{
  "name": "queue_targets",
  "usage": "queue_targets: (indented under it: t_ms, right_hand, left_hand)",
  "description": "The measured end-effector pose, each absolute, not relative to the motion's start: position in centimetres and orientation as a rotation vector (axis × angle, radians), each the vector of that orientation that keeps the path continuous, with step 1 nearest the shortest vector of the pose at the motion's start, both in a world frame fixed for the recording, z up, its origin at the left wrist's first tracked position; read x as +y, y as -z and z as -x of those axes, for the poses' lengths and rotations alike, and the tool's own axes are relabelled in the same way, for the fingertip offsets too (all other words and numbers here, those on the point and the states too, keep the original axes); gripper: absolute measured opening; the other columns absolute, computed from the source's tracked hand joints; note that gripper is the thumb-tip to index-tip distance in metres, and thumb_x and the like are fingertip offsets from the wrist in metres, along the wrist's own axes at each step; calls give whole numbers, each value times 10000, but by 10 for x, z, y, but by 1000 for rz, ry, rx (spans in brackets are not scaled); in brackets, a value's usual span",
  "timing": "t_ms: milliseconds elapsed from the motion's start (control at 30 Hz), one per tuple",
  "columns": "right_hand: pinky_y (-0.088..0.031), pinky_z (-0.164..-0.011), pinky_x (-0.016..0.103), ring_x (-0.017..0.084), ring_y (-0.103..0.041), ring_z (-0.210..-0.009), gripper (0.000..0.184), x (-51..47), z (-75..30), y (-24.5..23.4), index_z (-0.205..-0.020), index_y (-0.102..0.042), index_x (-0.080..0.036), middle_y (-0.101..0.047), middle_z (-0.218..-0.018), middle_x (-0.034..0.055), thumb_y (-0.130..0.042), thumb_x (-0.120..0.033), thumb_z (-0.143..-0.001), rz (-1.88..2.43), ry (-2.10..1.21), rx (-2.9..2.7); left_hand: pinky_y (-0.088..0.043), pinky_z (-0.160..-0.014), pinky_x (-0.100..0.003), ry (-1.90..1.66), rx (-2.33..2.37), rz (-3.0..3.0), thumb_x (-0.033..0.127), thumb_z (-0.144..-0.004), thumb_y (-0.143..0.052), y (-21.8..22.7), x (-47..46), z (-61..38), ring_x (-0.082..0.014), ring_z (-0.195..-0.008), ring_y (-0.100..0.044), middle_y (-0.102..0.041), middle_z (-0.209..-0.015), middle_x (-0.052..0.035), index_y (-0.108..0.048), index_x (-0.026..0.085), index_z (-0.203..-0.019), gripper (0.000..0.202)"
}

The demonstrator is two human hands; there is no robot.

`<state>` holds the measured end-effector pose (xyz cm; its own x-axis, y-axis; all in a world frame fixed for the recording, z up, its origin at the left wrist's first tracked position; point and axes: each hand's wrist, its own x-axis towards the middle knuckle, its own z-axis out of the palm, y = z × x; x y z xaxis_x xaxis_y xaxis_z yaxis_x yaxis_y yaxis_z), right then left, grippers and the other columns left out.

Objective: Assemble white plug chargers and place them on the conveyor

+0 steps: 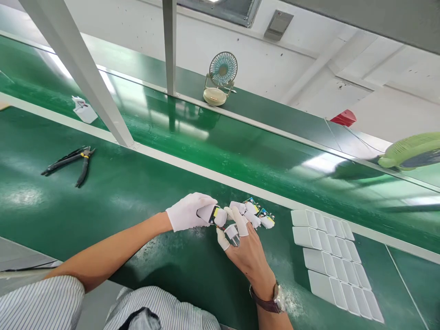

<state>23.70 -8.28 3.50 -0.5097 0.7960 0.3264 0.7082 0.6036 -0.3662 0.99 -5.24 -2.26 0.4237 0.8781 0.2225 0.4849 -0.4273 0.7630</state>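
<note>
My left hand [187, 213], in a white glove, is closed around a white plastic housing [205, 213]. A small circuit board [215, 214] with a yellow component and a white block sticks out of the housing's right end. My right hand [249, 256], with white covers on several fingertips, is closed at that end. Between its thumb and fingers is a white plug piece [231, 231] with metal prongs pointing down. Fine wires between plug piece and board are too small to make out. Just behind the right fingers lie several circuit boards with white plug parts [267, 220].
White plastic housings [326, 233] stand in several rows at right. Black-handled pliers [82, 160] lie at left. Beyond the white rail, a white part [84, 110] lies near a metal post [89, 73]. A small fan [222, 75] stands behind, a green fan [412, 149] at far right.
</note>
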Motion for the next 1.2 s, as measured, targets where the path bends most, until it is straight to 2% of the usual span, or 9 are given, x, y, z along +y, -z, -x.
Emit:
queue_targets:
  t_ms: [400,767,1067,1200]
  right_hand:
    - [-577,-924,513,318,-641,-1142,633,-84,-235,-37,-1539,-270,-206,-680,-1220,126,-525,-268,-964,1193,-197,-2359]
    - [-568,-933,504,311,-640,-1146,667,-83,-236,-32,-1560,-231,-216,-664,-1259,133,-522,-241,-960,1151,-231,-2355]
    - [-583,-899,486,307,-671,-1075,616,-79,-230,-26,-1541,-295,-186,-697,-1180,141,-515,-290,-974,1176,-257,-2354]
    - [-589,-883,471,302,-680,-1055,622,-79,-226,-18,-1527,-325,-178,-703,-1190,143,-544,-363,-975,1199,-289,-2341]
  left_hand:
    - [-511,-993,-426,-845,1160,-2081,324,-716,-807,25,-53,-11,-277,-1149,-622,-656,-1255,-99,-591,234,-1269,600]
    - [-504,-1007,-426,-839,1174,-2054,305,-705,-816,26,-53,-10,-273,-1155,-619,-656,-1255,-85,-591,250,-1270,611]
    - [-503,-996,-425,-800,1202,-2041,291,-687,-822,23,-53,-11,-275,-1152,-617,-657,-1252,-78,-584,257,-1281,641]
    - [-501,-980,-447,-773,1244,-2092,300,-664,-817,17,-55,-15,-301,-1162,-606,-661,-1234,-87,-601,253,-1266,641]
